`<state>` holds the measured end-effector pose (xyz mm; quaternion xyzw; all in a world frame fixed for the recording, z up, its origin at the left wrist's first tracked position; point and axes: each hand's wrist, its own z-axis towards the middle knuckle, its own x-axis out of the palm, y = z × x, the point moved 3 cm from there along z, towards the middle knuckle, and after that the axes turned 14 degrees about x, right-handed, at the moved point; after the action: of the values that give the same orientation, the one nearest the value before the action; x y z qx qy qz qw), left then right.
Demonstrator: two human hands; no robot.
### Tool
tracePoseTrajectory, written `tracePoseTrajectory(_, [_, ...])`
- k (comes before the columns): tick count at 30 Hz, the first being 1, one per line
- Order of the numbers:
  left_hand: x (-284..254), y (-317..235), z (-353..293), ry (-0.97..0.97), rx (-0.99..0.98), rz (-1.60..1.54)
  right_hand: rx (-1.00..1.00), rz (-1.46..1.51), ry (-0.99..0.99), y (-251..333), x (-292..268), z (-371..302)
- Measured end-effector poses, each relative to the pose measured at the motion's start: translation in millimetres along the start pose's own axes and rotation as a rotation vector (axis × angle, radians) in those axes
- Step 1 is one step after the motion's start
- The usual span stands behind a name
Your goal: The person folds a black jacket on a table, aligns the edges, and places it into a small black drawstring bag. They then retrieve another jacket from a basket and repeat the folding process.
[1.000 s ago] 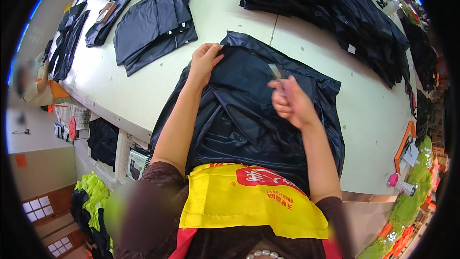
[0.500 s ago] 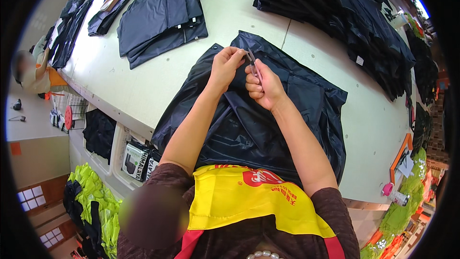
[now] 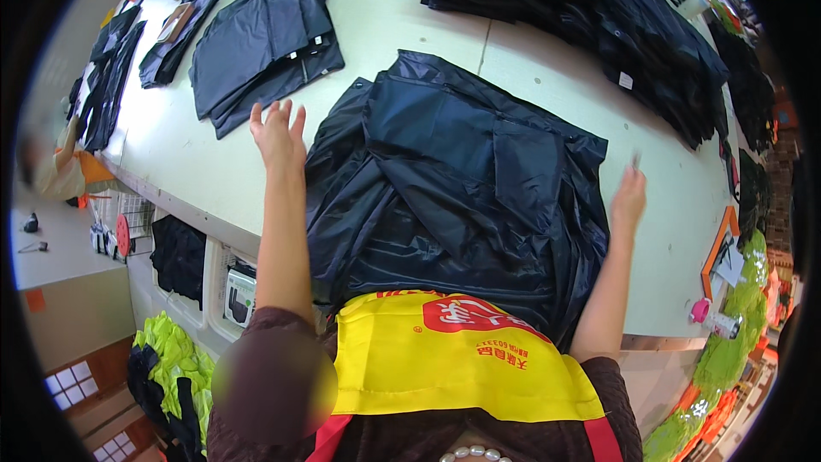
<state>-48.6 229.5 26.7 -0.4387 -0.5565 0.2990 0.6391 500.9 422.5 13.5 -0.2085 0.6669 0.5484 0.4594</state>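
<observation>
A dark navy garment [image 3: 445, 120] of shiny coated fabric lies spread before me, its lower part bunched at the table's near edge and against my yellow apron. My left hand [image 3: 278, 133] is raised just left of it, fingers apart and holding nothing, close to a folded stack of dark garments [image 3: 256, 34]. To the right of the garment, my right hand [image 3: 629, 192] is closed around small thread snips [image 3: 635, 156]; only their blurred tip shows above the fingers. Neither hand touches the garment.
A large pile of dark garments [image 3: 581, 26] covers the far right of the pale table [image 3: 385, 8]. At the far left lie more folded garments [image 3: 111, 85], near another person. A pink-capped bottle [image 3: 717, 322] stands off the right edge; a white basket [image 3: 218, 278] is below left.
My hands were together over the garment's upper edge, the left pinching there beside the snips. They have parted, left hand opening leftward, right hand carrying the snips right. The garment lies flatter.
</observation>
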Motion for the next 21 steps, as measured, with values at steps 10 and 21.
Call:
tracePoseTrajectory(10, [11,41,-100,0.729,-0.418,0.767,0.269,-0.698,-0.171,-122,-68,22])
tracePoseTrajectory(21, [15,52,-120,0.811,-0.353,0.818,-0.657,-0.074,0.171,47,90,-139])
